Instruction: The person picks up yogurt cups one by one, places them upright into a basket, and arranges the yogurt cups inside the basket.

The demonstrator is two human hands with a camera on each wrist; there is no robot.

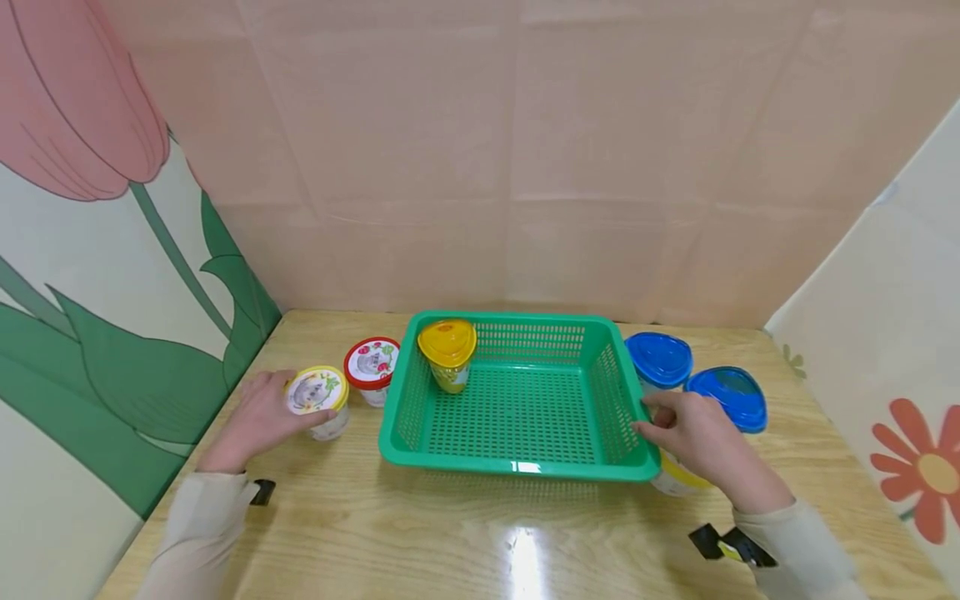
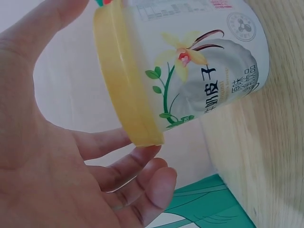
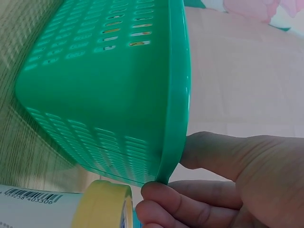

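Observation:
My left hand (image 1: 258, 417) is around a white paper cup with a yellow lid (image 1: 317, 390), its thumb and fingers at the lid's edge. In the left wrist view the cup (image 2: 204, 61) shows a vanilla flower and printed writing. At the other side, my right hand (image 1: 697, 433) pinches the right rim of a green plastic basket (image 1: 517, 468) between thumb and fingers. Inside the basket, at its back left, stands a cup with a yellow domed lid (image 1: 447, 343). Just below the right hand is another yellow-lidded cup (image 3: 102, 204), partly hidden in the head view.
A red-lidded cup (image 1: 372, 363) stands between the left hand and the basket. Two blue-lidded containers (image 1: 660, 358) stand right of the basket, beyond the right hand. Fabric covers the back wall (image 1: 510, 167), and flower-printed panels flank the wooden table (image 1: 420, 542).

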